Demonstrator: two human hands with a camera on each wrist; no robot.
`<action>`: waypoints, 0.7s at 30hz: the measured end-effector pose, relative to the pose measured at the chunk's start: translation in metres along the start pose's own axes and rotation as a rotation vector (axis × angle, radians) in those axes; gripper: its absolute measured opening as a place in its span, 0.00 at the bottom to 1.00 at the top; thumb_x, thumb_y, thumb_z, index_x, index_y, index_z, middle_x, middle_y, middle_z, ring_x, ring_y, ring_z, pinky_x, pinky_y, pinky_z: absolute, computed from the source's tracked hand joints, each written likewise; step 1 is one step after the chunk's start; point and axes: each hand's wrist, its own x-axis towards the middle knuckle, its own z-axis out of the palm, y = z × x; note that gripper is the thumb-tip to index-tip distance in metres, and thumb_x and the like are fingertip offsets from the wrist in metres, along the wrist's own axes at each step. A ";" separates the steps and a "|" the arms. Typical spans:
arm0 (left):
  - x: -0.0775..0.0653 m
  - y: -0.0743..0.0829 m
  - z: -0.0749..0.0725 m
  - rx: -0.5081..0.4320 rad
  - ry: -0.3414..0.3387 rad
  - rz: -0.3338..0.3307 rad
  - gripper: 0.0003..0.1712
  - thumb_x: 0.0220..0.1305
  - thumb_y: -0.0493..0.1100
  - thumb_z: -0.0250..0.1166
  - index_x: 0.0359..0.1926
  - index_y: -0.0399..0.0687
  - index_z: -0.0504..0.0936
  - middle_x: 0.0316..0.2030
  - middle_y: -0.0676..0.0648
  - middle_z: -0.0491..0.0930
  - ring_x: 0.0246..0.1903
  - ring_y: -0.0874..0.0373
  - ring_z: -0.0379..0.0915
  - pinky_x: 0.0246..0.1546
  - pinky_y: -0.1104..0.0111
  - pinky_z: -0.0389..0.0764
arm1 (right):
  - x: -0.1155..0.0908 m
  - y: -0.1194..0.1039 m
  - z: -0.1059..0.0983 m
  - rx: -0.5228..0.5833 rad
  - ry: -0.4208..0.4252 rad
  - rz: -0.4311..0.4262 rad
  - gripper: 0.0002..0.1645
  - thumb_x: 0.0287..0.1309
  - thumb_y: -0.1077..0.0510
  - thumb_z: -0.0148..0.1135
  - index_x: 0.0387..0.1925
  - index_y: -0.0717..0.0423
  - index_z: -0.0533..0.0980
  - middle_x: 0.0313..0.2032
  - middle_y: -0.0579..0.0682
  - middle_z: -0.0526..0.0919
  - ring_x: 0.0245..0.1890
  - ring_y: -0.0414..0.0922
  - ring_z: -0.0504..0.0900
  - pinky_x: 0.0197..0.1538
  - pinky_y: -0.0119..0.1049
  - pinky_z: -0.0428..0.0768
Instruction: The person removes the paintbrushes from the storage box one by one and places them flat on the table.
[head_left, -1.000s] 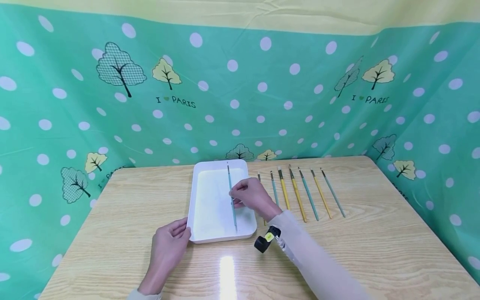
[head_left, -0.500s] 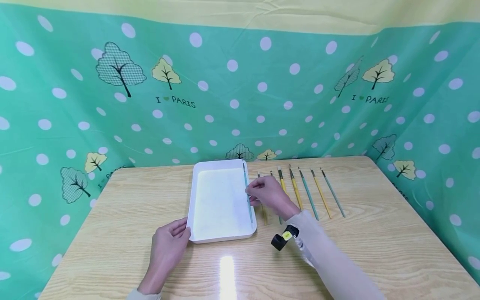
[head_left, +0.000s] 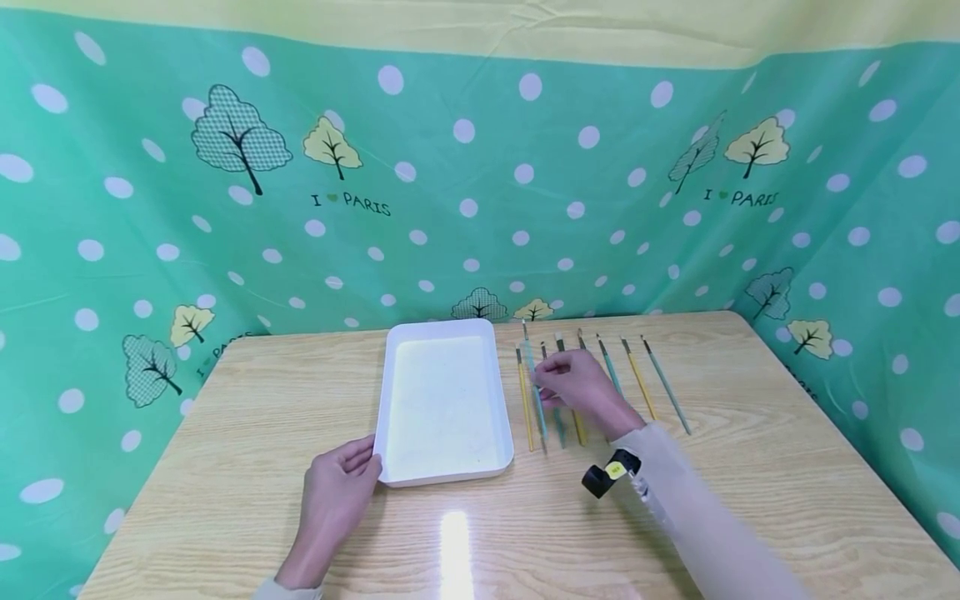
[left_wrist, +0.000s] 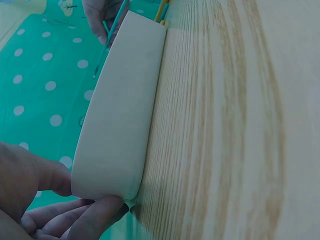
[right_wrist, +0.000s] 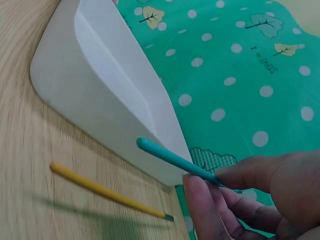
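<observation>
My right hand (head_left: 581, 383) pinches a slim teal paintbrush (head_left: 539, 412) between thumb and fingers, bristles pointing to the back. It is raised over the table just right of a white tray (head_left: 446, 417); the right wrist view shows the rounded handle end of this paintbrush (right_wrist: 167, 156) above a yellow paintbrush (right_wrist: 110, 193). That yellow paintbrush (head_left: 524, 404) lies beside the tray's right side. At the tray's front left corner my left hand (head_left: 341, 492) grips the wall; in the left wrist view the thumb and fingers close around the end of the tray (left_wrist: 120, 105).
To the right lies a row of yellow and teal paintbrushes, among them a yellow paintbrush (head_left: 640, 381) and a teal paintbrush (head_left: 667, 387) at the far end. My right hand partly covers some. A green dotted curtain (head_left: 420, 167) hangs behind the wooden table (head_left: 262, 417).
My right hand has carried the teal paintbrush rightward, from over the tray, across its right rim, to above the table past the first yellow paintbrush. The left hand and tray have stayed put.
</observation>
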 end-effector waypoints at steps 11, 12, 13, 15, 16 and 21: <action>0.000 0.000 0.000 -0.014 0.002 0.022 0.23 0.70 0.37 0.60 0.62 0.30 0.77 0.57 0.30 0.82 0.58 0.39 0.81 0.52 0.68 0.87 | -0.009 0.016 -0.043 -0.042 0.025 0.010 0.22 0.71 0.57 0.60 0.59 0.67 0.76 0.48 0.62 0.83 0.38 0.46 0.85 0.46 0.41 0.92; 0.000 0.000 0.000 -0.014 0.001 0.021 0.23 0.70 0.36 0.60 0.62 0.30 0.77 0.57 0.30 0.81 0.58 0.39 0.81 0.52 0.68 0.87 | -0.010 0.017 -0.047 -0.043 0.031 0.016 0.22 0.71 0.57 0.60 0.59 0.67 0.76 0.48 0.62 0.83 0.38 0.46 0.85 0.46 0.41 0.92; 0.000 0.000 0.000 -0.015 0.000 0.020 0.23 0.70 0.37 0.60 0.62 0.30 0.77 0.57 0.30 0.81 0.58 0.39 0.81 0.52 0.68 0.87 | -0.011 0.018 -0.050 -0.048 0.033 0.013 0.22 0.71 0.57 0.60 0.60 0.68 0.76 0.49 0.63 0.83 0.39 0.46 0.85 0.46 0.41 0.92; 0.000 0.000 0.000 -0.013 -0.001 0.019 0.23 0.70 0.37 0.60 0.63 0.30 0.77 0.57 0.30 0.81 0.58 0.39 0.81 0.52 0.68 0.87 | -0.013 0.020 -0.057 -0.053 0.036 0.010 0.23 0.71 0.57 0.60 0.60 0.68 0.75 0.50 0.64 0.82 0.38 0.46 0.85 0.46 0.40 0.92; 0.000 0.000 0.000 -0.012 -0.001 0.018 0.23 0.70 0.37 0.60 0.63 0.30 0.77 0.57 0.30 0.81 0.58 0.39 0.81 0.52 0.68 0.87 | -0.014 0.022 -0.061 -0.054 0.037 0.007 0.23 0.71 0.57 0.60 0.60 0.68 0.75 0.50 0.65 0.82 0.38 0.45 0.85 0.46 0.40 0.92; 0.001 0.000 -0.001 -0.009 -0.004 0.016 0.23 0.70 0.37 0.60 0.63 0.30 0.76 0.58 0.30 0.81 0.58 0.39 0.81 0.52 0.67 0.87 | -0.018 0.029 -0.078 -0.067 0.052 0.002 0.24 0.72 0.56 0.60 0.61 0.69 0.75 0.49 0.64 0.83 0.37 0.43 0.84 0.45 0.39 0.91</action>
